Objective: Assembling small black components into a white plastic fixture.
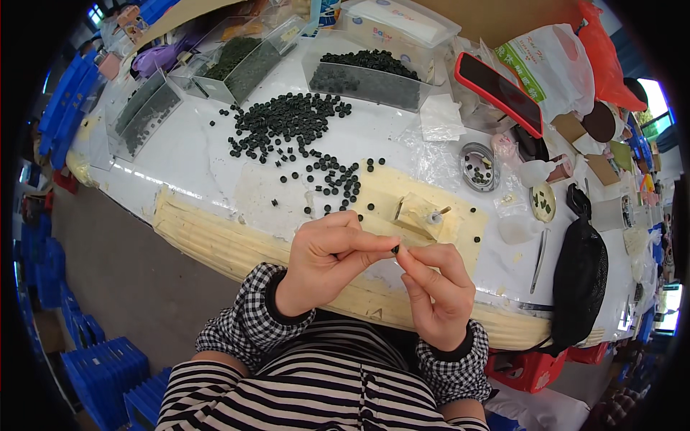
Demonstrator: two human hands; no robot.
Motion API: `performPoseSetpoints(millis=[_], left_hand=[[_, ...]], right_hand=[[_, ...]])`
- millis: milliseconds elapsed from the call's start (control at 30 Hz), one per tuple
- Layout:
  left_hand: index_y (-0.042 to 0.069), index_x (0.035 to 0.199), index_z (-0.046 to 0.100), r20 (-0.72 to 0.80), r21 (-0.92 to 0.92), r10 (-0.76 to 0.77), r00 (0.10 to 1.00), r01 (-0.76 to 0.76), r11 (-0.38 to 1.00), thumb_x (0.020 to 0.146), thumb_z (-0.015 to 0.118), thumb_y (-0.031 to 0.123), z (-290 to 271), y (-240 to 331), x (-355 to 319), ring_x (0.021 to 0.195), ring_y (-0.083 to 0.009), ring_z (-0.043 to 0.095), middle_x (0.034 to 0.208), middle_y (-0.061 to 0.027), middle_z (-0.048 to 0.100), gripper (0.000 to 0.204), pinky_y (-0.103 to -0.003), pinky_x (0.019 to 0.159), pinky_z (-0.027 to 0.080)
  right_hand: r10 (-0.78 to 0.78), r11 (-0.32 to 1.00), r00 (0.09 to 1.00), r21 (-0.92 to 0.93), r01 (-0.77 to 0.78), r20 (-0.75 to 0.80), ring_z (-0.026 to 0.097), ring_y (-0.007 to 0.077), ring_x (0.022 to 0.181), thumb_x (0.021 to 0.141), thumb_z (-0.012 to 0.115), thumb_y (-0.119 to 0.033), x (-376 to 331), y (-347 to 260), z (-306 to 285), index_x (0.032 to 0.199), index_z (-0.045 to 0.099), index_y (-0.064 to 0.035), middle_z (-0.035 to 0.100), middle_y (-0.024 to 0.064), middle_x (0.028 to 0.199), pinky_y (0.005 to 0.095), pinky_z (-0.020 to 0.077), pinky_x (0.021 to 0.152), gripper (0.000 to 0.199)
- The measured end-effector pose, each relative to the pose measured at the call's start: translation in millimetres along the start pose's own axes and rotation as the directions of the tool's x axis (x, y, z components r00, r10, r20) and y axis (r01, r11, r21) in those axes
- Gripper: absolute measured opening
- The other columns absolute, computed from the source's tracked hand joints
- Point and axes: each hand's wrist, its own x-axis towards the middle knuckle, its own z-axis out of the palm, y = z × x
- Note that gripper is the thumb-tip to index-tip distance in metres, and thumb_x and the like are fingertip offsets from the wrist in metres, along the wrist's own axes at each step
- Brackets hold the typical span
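Between my fingertips, just above the table's front edge, is a small black round part [395, 249]. My left hand [327, 262] pinches it from the left, thumb and forefinger pressed together. From the other side, the fingertips of my right hand [438, 287] meet it, the remaining fingers curled. Beyond my hands stands a small yellowish block [424, 218] with a short upright pin on it, set on a pale yellow sheet [460, 194]. A large heap of similar black round parts [284, 121] spreads over the white table, thinning toward my left hand.
Clear plastic bins of dark parts [366, 86] line the back. A red-cased phone [499, 93] leans at the right, near a round tin [479, 167], tweezers [538, 262] and a black cloth bag [581, 280]. Yellow padding [215, 237] covers the front edge. Blue crates [104, 377] stand at lower left.
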Motion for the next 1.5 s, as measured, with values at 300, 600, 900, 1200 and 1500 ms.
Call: performPoseSetpoints(millis=[300,600,900,1200,1500], left_hand=[[0.007,0.099,0.075,0.005,-0.063,-0.04,0.999,0.041,0.997,0.078,0.075,0.001,-0.3,-3.1,0.7,0.057,-0.0043,0.036,0.063,0.0051,0.041,0.022,-0.02,0.051,0.027],[0.008,0.099,0.075,-0.011,-0.007,0.005,1.0,-0.005,1.0,0.077,0.075,0.0,0.2,-0.8,1.2,0.058,-0.0058,0.038,0.063,0.0035,0.046,0.024,-0.021,0.051,0.029],[0.008,0.101,0.075,0.022,0.042,0.066,0.998,-0.067,0.997,0.075,0.076,-0.001,-2.6,-1.2,1.6,0.057,-0.0082,0.041,0.063,0.0008,0.047,0.028,-0.022,0.05,0.032],[0.007,0.097,0.075,0.01,0.062,0.015,1.0,-0.016,0.998,0.075,0.076,0.0,-2.6,2.5,3.1,0.056,-0.0077,0.039,0.061,0.0013,0.044,0.023,-0.023,0.05,0.03],[0.002,0.097,0.073,-0.101,0.491,-0.138,0.985,0.17,0.854,0.077,0.07,-0.003,-35.2,-1.1,10.5,0.055,-0.0075,0.033,0.06,0.0022,0.034,0.021,-0.023,0.052,0.028]], right_hand=[[0.039,0.998,0.999,0.043,-0.038,-0.013,0.059,0.0234,0.083,0.077,0.07,0.004,0.0,-2.5,0.8,0.11,0.07,-0.0025,0.064,0.009,0.095,0.0311,0.0468,0.072,0.034],[-0.02,1.0,1.0,-0.022,0.019,-0.016,0.059,0.0242,0.081,0.076,0.07,0.003,0.8,-1.3,0.8,0.109,0.07,-0.0021,0.064,0.0095,0.095,0.0319,0.0466,0.072,0.033],[-0.001,1.0,1.0,0.002,0.001,-0.001,0.058,0.024,0.081,0.076,0.07,0.003,-0.9,-1.4,0.2,0.109,0.07,-0.0021,0.064,0.0092,0.095,0.0315,0.0464,0.071,0.033],[0.006,1.0,1.0,0.006,-0.006,-0.02,0.059,0.024,0.082,0.076,0.07,0.004,-1.5,-1.1,0.4,0.11,0.07,-0.0021,0.064,0.0098,0.095,0.0309,0.0467,0.071,0.035],[0.006,0.992,0.994,-0.122,-0.02,-0.113,0.059,0.0242,0.082,0.072,0.069,0.008,-2.8,-0.8,-1.1,0.11,0.07,-0.0015,0.064,0.0107,0.092,0.0311,0.0477,0.071,0.039]])
